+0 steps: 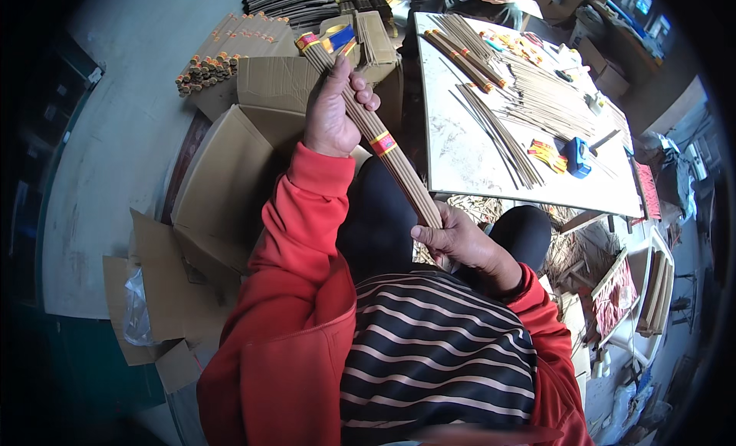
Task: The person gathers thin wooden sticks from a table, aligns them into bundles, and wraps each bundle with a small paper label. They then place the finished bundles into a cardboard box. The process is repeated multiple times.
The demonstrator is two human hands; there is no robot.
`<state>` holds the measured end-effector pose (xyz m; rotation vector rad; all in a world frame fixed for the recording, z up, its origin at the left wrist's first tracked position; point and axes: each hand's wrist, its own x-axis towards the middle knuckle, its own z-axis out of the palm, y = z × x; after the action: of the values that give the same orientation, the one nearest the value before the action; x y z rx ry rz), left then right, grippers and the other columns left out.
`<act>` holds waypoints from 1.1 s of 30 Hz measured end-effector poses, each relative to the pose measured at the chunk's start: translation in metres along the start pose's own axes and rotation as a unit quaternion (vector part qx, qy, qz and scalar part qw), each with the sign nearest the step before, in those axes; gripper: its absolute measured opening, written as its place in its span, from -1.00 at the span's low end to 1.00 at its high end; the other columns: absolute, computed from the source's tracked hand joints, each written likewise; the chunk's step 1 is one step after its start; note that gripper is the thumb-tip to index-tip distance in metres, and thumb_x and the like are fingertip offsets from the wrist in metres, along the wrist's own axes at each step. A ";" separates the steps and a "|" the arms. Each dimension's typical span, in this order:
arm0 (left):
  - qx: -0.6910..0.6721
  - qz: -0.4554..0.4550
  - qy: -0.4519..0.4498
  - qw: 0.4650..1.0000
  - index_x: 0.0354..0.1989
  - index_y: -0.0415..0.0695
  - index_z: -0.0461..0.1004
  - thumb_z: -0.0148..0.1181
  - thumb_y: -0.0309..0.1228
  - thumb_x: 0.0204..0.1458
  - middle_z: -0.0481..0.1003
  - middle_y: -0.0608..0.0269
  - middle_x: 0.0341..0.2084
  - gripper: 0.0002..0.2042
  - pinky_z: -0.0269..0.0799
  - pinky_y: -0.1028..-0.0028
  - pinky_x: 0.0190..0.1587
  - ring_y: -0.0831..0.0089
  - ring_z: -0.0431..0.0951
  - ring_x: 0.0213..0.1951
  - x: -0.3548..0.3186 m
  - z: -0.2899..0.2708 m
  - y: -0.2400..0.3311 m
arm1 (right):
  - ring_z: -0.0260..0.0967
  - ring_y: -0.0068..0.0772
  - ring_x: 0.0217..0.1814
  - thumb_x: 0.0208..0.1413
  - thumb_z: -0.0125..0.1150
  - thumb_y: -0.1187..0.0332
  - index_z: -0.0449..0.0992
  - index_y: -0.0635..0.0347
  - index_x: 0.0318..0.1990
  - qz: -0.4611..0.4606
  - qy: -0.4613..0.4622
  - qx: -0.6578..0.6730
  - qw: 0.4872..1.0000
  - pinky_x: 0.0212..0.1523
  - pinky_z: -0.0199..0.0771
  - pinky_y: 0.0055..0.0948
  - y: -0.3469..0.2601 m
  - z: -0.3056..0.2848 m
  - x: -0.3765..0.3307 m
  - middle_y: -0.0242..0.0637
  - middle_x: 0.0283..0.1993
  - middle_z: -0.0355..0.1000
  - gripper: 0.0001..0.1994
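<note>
Holding a long bundle of thin sticks (387, 151) above our lap, we are wrapping left hand (331, 112) fingers near its top and right hand (458, 243) fingers round its bottom; light, brittle, best gripped near the paper band (382, 143).

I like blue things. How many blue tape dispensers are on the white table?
1: the blue plastic tape dispenser sits near the right edge of the white table, beside loose sticks. Others could be hidden.

hands x2 (330, 116) | held stick bundle x1 (383, 147) | table bundles approx 3 (468, 62) | blue tape dispenser x1 (579, 156)
</note>
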<state>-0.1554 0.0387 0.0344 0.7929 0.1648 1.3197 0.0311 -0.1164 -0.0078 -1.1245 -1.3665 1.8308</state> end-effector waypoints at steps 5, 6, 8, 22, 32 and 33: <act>0.039 -0.112 -0.040 0.992 -0.23 -0.07 0.37 0.06 -0.14 0.05 0.41 0.23 -0.48 -0.73 0.37 0.38 -0.36 0.41 0.43 -0.46 -0.039 0.032 -0.043 | 0.15 -0.66 -0.69 0.04 0.18 0.19 0.25 0.18 -0.42 -0.033 -0.013 0.061 0.997 -0.66 0.21 -0.67 0.006 -0.007 0.004 -0.46 -0.66 0.20 -0.71; 0.025 -0.139 -0.088 0.986 -0.23 -0.07 0.36 0.05 -0.14 0.06 0.40 0.25 -0.49 -0.73 0.36 0.39 -0.38 0.43 0.42 -0.48 -0.043 0.025 -0.049 | 0.19 -0.65 -0.65 0.05 0.17 0.18 0.26 0.20 -0.38 -0.036 -0.042 0.078 0.995 -0.61 0.25 -0.67 0.007 -0.008 0.006 -0.43 -0.61 0.23 -0.71; 0.007 -0.134 -0.083 0.988 -0.27 -0.08 0.34 0.01 -0.15 0.09 0.34 0.32 -0.56 -0.75 0.30 0.46 -0.46 0.51 0.37 -0.55 -0.044 0.032 -0.046 | 0.28 -0.62 -0.56 0.06 0.15 0.16 0.28 0.26 -0.30 -0.038 -0.097 0.112 0.988 -0.52 0.33 -0.66 0.014 -0.012 0.010 -0.39 -0.51 0.31 -0.68; 0.715 -0.196 0.148 0.654 -0.40 -0.26 0.37 0.16 -0.46 -0.21 0.35 0.35 -0.61 -0.80 0.27 0.47 -0.47 0.55 0.32 -0.53 -0.065 -0.154 0.089 | 0.35 -0.60 -0.31 0.10 0.09 0.40 0.38 0.28 -0.23 -0.078 0.081 0.126 0.986 -0.22 0.37 -0.61 0.032 -0.041 0.050 -0.37 -0.35 0.39 -0.85; 0.615 -0.232 0.244 0.713 -0.48 -0.14 0.32 0.17 -0.50 -0.18 0.31 0.43 -0.63 -0.87 0.21 0.60 -0.56 0.71 0.23 -0.60 -0.112 -0.221 0.052 | 0.33 -0.63 -0.39 0.11 0.07 0.43 0.39 0.30 -0.32 -0.115 0.253 0.066 0.958 -0.29 0.38 -0.64 0.021 -0.119 0.083 -0.39 -0.44 0.39 -0.89; 0.633 -0.230 0.235 0.701 -0.49 -0.13 0.32 0.17 -0.49 -0.17 0.31 0.44 -0.64 -0.87 0.19 0.61 -0.57 0.72 0.23 -0.61 -0.111 -0.222 0.048 | 0.34 -0.62 -0.39 0.11 0.07 0.43 0.39 0.30 -0.31 -0.108 0.241 0.074 0.962 -0.28 0.38 -0.64 0.023 -0.121 0.087 -0.39 -0.44 0.39 -0.90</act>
<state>-0.3432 0.0342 -0.1351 1.3855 1.7239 0.7365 0.0976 0.0050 -0.0680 -1.1906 -1.0037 1.3612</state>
